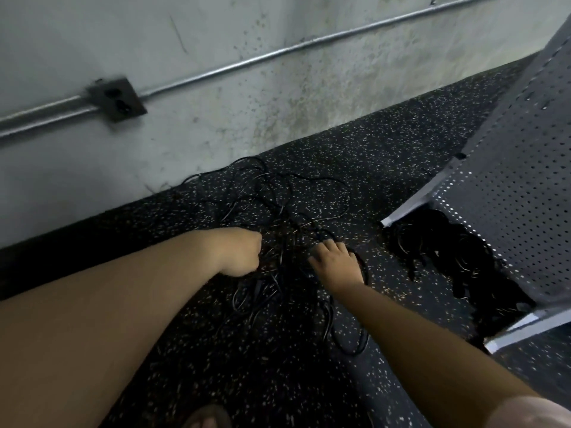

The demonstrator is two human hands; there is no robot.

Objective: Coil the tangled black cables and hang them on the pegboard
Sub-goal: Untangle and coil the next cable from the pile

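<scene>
The tangled black cables (278, 211) are lying in a loose heap on the speckled rubber floor (386, 156), close to its far edge where the stained wall (216, 41) is rising, with loops trailing back toward the person. Both bare arms are reaching down into the heap. The left hand (238, 251) is sitting at the tangle's left side with its grip curled into a fist – strands are running right at the knuckles, but I cannot tell whether one is inside it. The right hand (336, 262) is resting on the right side of the heap, its grip open, fingers spread and touching the strands, while one cable is curving round its outer edge. Toward the floor's right edge a grey pegboard (519, 168) is standing tilted, and bundled black cables (448, 254) are showing dark below its lower edge. On the wall a metal conduit (278, 54) is running into an outlet box (117, 98). A sandalled foot (207, 417) is showing at the near edge.
</scene>
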